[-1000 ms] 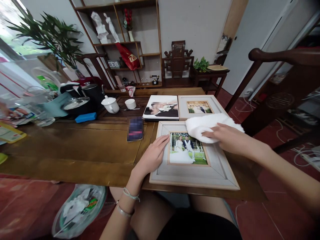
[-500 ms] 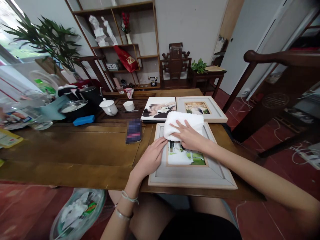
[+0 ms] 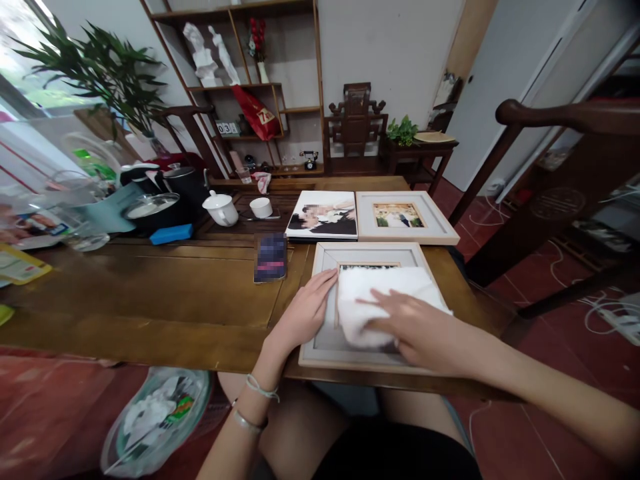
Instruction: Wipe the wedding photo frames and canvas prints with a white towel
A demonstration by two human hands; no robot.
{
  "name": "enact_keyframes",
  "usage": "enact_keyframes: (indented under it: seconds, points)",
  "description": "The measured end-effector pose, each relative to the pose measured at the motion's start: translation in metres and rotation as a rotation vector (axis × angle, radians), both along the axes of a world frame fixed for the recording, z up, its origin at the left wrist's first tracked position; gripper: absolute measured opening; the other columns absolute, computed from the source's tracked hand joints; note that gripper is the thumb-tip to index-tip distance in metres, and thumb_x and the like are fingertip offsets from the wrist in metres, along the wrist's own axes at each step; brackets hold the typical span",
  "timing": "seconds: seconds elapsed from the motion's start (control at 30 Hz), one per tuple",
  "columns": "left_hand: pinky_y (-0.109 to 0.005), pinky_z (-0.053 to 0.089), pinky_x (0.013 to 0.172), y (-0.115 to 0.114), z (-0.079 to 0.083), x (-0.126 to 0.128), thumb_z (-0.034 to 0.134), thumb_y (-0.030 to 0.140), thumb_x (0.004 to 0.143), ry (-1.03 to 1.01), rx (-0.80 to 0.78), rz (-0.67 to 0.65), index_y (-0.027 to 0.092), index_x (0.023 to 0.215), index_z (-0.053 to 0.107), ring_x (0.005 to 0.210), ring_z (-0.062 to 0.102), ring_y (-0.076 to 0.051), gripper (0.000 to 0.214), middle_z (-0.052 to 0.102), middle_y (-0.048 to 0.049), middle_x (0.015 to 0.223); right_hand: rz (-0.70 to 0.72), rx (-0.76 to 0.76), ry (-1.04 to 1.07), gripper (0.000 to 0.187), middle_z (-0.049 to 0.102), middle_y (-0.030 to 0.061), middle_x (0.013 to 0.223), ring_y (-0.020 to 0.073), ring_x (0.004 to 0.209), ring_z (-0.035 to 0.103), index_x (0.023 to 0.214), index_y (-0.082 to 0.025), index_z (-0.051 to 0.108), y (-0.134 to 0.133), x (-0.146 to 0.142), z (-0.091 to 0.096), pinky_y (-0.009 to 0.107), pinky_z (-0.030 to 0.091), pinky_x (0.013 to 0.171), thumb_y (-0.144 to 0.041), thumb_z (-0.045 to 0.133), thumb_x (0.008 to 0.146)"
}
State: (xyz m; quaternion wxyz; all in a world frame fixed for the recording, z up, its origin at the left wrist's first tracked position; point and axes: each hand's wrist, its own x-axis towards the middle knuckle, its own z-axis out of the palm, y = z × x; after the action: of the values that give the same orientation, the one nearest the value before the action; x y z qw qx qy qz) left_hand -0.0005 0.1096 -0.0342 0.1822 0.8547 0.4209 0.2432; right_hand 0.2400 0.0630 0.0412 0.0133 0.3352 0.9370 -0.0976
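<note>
A pale wooden picture frame [image 3: 320, 347] lies flat at the table's near edge. Across its photo, covering most of it, is a folded white towel [image 3: 357, 293]. My right hand [image 3: 420, 327] is pressed down on the towel and grips it, slightly blurred, with some fingers stretched forward and others bent. My left hand [image 3: 307, 310] rests open along the frame's left border, fingertips near the photo's upper left corner. Only a strip of the photo shows above the towel.
Beyond lie a photo panel [image 3: 323, 213] and a second framed picture [image 3: 407, 230]. A phone [image 3: 271, 258] is to the left, with a white teapot [image 3: 221, 208], a small cup [image 3: 261, 207] and a blue sponge [image 3: 171, 234] farther off. Below stands a bin [image 3: 117, 443]; a chair [image 3: 540, 167] is at right.
My right hand has slid the towel from the frame's upper edge down over the photo, towards me. The left hand stays on the left border. The view has shifted slightly.
</note>
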Motion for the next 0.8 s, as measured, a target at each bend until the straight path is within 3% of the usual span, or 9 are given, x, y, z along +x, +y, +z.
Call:
enact_keyframes:
  seconds: [0.1, 0.2, 0.4, 0.5, 0.63, 0.73, 0.8]
  points:
    - [-0.045, 0.028, 0.117, 0.0, -0.001, -0.001, 0.03, 0.011, 0.094, -0.025, -0.01, 0.002, 0.02, 0.142, 0.037, 0.14, 0.031, -0.021, 0.05, 0.035, -0.0078, 0.151, -0.162, 0.162, -0.09, 0.065, 0.034, 0.0167, 0.15, 0.0382, 0.137, 0.027, 0.131, -0.015, 0.053, 0.034, -0.009, -0.01, 0.058, 0.031, 0.105, 0.002, 0.046, 0.069]
    - [-0.044, 0.025, 0.118, 0.001, -0.003, -0.001, 0.031, 0.012, 0.093, -0.063, -0.005, 0.013, 0.019, 0.143, 0.036, 0.141, 0.029, -0.021, 0.05, 0.034, -0.0094, 0.151, -0.175, 0.261, -0.167, 0.066, 0.029, 0.0203, 0.151, 0.0427, 0.137, 0.023, 0.138, -0.012, 0.046, 0.055, -0.03, -0.018, 0.061, 0.03, 0.103, -0.001, 0.049, 0.073]
    - [-0.045, 0.02, 0.119, 0.003, -0.005, -0.001, 0.033, 0.014, 0.092, -0.123, -0.023, 0.061, 0.016, 0.146, 0.029, 0.144, 0.022, -0.023, 0.054, 0.027, -0.0129, 0.154, -0.092, 0.317, -0.224, 0.048, 0.037, 0.0287, 0.144, 0.0492, 0.129, 0.035, 0.128, -0.007, 0.055, 0.034, -0.065, -0.03, 0.066, 0.034, 0.096, -0.009, 0.052, 0.08]
    - [-0.043, 0.021, 0.119, 0.003, -0.004, -0.002, 0.037, 0.02, 0.093, -0.131, -0.049, 0.052, 0.015, 0.148, 0.025, 0.144, 0.021, -0.023, 0.056, 0.024, -0.0142, 0.155, 0.076, 0.312, -0.134, 0.04, 0.043, 0.0253, 0.141, 0.0457, 0.129, 0.038, 0.121, -0.011, 0.061, 0.016, -0.059, -0.026, 0.062, 0.037, 0.097, -0.012, 0.055, 0.081]
    - [-0.042, 0.022, 0.119, 0.003, -0.001, 0.0, 0.032, 0.022, 0.096, -0.126, -0.049, 0.079, 0.014, 0.145, 0.031, 0.143, 0.025, -0.022, 0.05, 0.028, -0.014, 0.154, 0.319, 0.15, -0.025, 0.032, 0.046, 0.0148, 0.142, 0.0373, 0.132, 0.037, 0.11, -0.016, 0.067, -0.002, -0.032, -0.008, 0.053, 0.036, 0.103, -0.016, 0.058, 0.079]
    - [-0.042, 0.022, 0.119, 0.001, 0.001, 0.002, 0.028, 0.022, 0.098, -0.096, -0.035, 0.066, 0.016, 0.143, 0.035, 0.142, 0.027, -0.02, 0.047, 0.033, -0.0108, 0.152, 0.353, -0.017, 0.049, 0.028, 0.049, 0.0073, 0.142, 0.0284, 0.133, 0.038, 0.102, -0.019, 0.069, -0.019, -0.007, 0.009, 0.045, 0.034, 0.108, -0.011, 0.057, 0.077]
    - [-0.041, 0.023, 0.119, -0.001, 0.003, 0.003, 0.03, 0.025, 0.098, -0.062, -0.035, 0.055, 0.018, 0.141, 0.039, 0.142, 0.029, -0.02, 0.045, 0.035, -0.009, 0.152, 0.285, -0.103, 0.092, 0.036, 0.051, 0.0012, 0.14, 0.0233, 0.132, 0.04, 0.1, -0.024, 0.068, -0.032, 0.012, 0.018, 0.039, 0.036, 0.107, -0.004, 0.053, 0.074]
